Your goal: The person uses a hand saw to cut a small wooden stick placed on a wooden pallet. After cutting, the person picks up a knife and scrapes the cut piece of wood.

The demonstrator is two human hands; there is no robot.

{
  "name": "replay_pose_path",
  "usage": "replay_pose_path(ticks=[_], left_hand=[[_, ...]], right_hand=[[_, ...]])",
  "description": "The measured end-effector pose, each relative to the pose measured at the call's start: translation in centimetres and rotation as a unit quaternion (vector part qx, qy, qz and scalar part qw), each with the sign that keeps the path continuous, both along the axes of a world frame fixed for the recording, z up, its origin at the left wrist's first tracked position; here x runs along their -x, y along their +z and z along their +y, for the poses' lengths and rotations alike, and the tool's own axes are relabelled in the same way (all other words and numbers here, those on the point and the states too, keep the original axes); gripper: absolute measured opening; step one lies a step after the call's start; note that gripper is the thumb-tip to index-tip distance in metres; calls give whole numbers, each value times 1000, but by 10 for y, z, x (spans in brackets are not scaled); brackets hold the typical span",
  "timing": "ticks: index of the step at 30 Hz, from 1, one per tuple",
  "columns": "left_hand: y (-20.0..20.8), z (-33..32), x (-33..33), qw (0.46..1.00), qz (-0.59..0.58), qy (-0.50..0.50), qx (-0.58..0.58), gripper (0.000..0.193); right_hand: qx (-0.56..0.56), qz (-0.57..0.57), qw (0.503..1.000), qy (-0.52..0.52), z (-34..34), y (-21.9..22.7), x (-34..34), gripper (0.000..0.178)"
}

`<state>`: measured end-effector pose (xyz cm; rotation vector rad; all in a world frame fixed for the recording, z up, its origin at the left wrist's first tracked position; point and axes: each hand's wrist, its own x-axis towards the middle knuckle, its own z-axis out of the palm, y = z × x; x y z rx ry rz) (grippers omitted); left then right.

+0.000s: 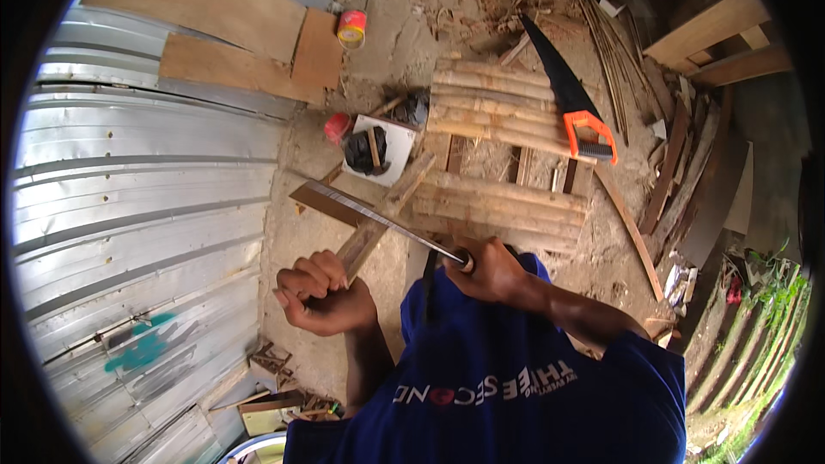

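My right hand (491, 271) is closed round the handle of a machete (331, 204). Its broad, brownish blade points away to the left, with a bright edge along its far side. The blade crosses a wooden strip (397, 198), hiding a little of it. My left hand (325, 294) is curled shut at the near end of this strip, which slants up to the right toward a bamboo bench (498, 206). On the bench's far slats lies a handsaw (557, 77) with a black blade and an orange handle.
Beyond the strip, a hammer (373, 151) rests on a black bag on a white board (399, 151). A red pot (337, 127) and a red-yellow can (351, 29) stand near the corrugated metal wall (146, 172). Planks (679, 163) lean at right; a long stick (632, 232) lies beside the bench.
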<state>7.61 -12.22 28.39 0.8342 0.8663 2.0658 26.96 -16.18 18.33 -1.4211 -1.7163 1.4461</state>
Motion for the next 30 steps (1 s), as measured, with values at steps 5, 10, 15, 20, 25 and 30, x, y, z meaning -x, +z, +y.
replay_pose_path(ticks=[5, 10, 15, 20, 25, 30], left_hand=[[-2, -2, -5, 998, 52, 0, -20, 40], [-3, -3, -2, 1000, 1, -24, -20, 43], [-5, -6, 1, 998, -13, 52, 34, 42], [-6, -8, -6, 999, 30, 26, 21, 40], [0, -5, -17, 998, 43, 34, 26, 40], [4, 4, -27, 997, 57, 41, 17, 39]], right_hand=[[-183, -176, 967, -18, -6, -7, 8, 13], [-141, 16, 990, -13, 7, -9, 11, 18], [-52, -76, 995, -26, 14, -5, 13, 20], [-97, -79, 992, 21, 7, -13, 12, 22], [-29, -68, 997, -21, 5, -19, 1, 26], [-7, -103, 994, -33, 10, -11, -4, 25]])
